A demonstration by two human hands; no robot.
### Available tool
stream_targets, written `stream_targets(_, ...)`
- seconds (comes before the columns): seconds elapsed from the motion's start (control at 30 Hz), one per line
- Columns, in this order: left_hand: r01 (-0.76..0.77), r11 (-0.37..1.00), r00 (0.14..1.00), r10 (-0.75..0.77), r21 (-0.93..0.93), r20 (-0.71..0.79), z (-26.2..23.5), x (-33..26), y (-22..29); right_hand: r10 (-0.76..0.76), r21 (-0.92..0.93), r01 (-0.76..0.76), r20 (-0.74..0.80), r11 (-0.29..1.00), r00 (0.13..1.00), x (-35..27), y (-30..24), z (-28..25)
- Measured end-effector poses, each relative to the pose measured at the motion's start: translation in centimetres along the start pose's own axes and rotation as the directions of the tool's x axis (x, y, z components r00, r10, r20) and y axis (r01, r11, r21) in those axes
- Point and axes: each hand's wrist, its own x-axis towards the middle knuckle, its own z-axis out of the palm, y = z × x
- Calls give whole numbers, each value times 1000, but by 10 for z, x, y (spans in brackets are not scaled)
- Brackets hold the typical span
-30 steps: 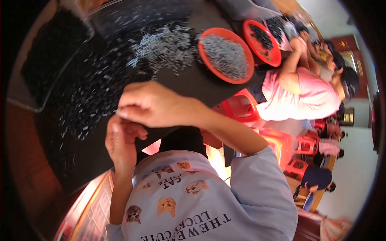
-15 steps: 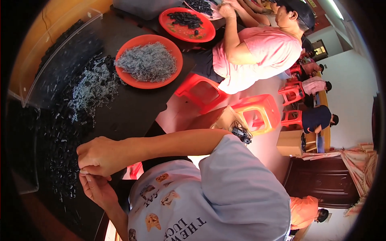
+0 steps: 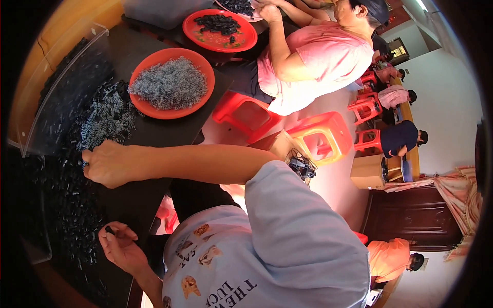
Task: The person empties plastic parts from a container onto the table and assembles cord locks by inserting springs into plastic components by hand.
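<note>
My right hand [image 3: 110, 163] reaches over the dark table with its fingers closed, at the near end of a loose heap of small metal springs [image 3: 108, 120]. Whatever lies between its fingertips is too small to make out. Lower down, my left hand [image 3: 122, 247] is palm up, fingers curled, with a small black part [image 3: 109, 230] held at its fingertips. Many small black parts [image 3: 77, 210] lie scattered beside both hands. An orange-red plate [image 3: 205, 95] heaped with more springs stands beyond my right hand.
A clear plastic panel [image 3: 67, 84] rises along the table's far side. Another red plate [image 3: 247, 42] holds black pieces, beside a seated co-worker in a pink shirt [image 3: 328, 61]. Red stools [image 3: 246, 115], an orange stool [image 3: 328, 138] and a cardboard box [image 3: 367, 172] stand on the floor.
My hands were together over the black parts and have come apart. The right one has moved toward the spring heap; the left one has opened out somewhat, showing the black part. The view has shifted slightly.
</note>
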Motion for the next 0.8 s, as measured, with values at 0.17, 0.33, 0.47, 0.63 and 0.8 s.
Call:
stream_targets(0.17,-9,999,998,11,45,-54,7,0,-1,-33,-2,33,-7,999,999,10,-2,16)
stream_targets(0.33,18,998,998,-15,52,-54,3,-1,-3,-124,-34,126,38,992,992,3,-6,8)
stream_targets(0.47,9,998,1000,-10,69,12,1,0,-3,-110,-5,110,-17,994,994,-7,-16,-8)
stream_targets(0.63,9,997,999,-11,81,30,4,1,-4,-125,-23,124,-8,992,992,-7,-12,6)
stream_targets(0.8,-14,996,1000,13,84,13,0,-2,-4,-136,13,136,29,991,990,3,-18,1)
